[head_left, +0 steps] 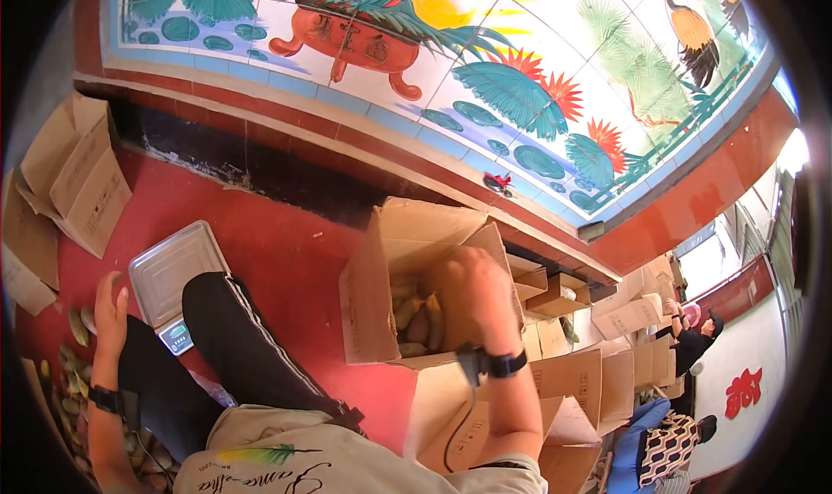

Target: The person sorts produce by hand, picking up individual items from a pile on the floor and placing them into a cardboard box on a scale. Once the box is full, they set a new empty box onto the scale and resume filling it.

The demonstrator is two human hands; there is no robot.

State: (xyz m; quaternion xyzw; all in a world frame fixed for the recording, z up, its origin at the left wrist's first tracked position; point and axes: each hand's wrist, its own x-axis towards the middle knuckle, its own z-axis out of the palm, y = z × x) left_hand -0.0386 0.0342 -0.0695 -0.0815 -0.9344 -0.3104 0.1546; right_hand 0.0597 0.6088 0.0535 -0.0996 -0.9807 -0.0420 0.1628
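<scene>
My right hand (475, 288) reaches into the top of an open cardboard box (364, 312) standing on the red floor. Its fingers are smeared and partly turned away, so whether it holds anything is hidden. Inside the box lie several long yellowish-green and brown pieces of produce (418, 325), whose exact kind I cannot make out. My left hand (109, 310) is raised beside my knee with its fingers stretched and nothing in them. Just below and left of it is a heap of similar green and brown produce (74, 381). A digital scale (176, 338) with a clear plastic tray (180, 269) stands between my left hand and the box.
Open cardboard boxes (82, 178) stand at the far left. More cartons (572, 381) line the right side. Two other people, one in dark clothes (691, 342) and one in a patterned top (667, 451), are among them. A painted tile wall (390, 104) runs behind.
</scene>
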